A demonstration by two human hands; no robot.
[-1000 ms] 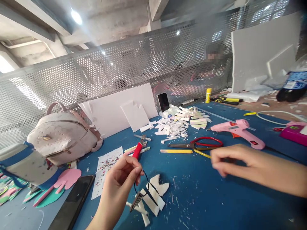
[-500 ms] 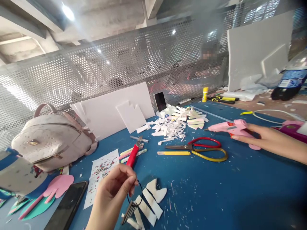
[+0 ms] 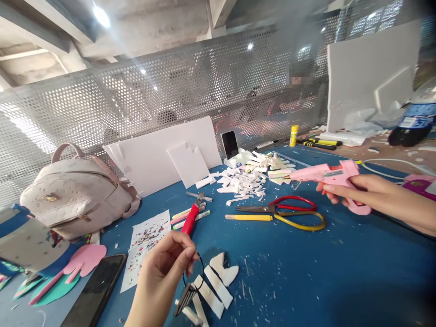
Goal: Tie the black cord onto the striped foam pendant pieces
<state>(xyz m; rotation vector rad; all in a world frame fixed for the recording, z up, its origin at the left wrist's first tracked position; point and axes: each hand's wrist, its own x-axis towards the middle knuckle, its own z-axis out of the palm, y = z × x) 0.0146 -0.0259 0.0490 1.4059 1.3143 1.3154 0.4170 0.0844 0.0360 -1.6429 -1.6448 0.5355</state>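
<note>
My left hand [image 3: 170,268] pinches a thin black loop [image 3: 203,272] between thumb and fingertips. A dark comb-like piece with slits [image 3: 185,299] hangs at the loop's lower end. White cut strips [image 3: 218,287] lie on the table just beyond it. Behind my fingers rests a red-handled cutter [image 3: 191,219], beside several coloured sticks [image 3: 184,215]. My right hand [image 3: 371,193] is wrapped around a pink hot glue gun [image 3: 340,175], its nozzle pointing left above the table. Below and left of the gun are scissors [image 3: 277,209] with one red and one yellow handle, next to a yellow stick [image 3: 248,217].
White scraps [image 3: 241,181] are heaped in front of an upright phone [image 3: 230,144]. A white board [image 3: 153,159] leans on the perforated screen. On the left are a backpack [image 3: 75,195], a dark phone [image 3: 93,290] and speckled paper [image 3: 146,240]. A glue stick [image 3: 294,135] and bottle [image 3: 413,120] stand right.
My right hand has lifted the glue gun up off the table area and slightly nearer, its fingers now closed around the grip. My left hand still holds the loop in nearly the same place.
</note>
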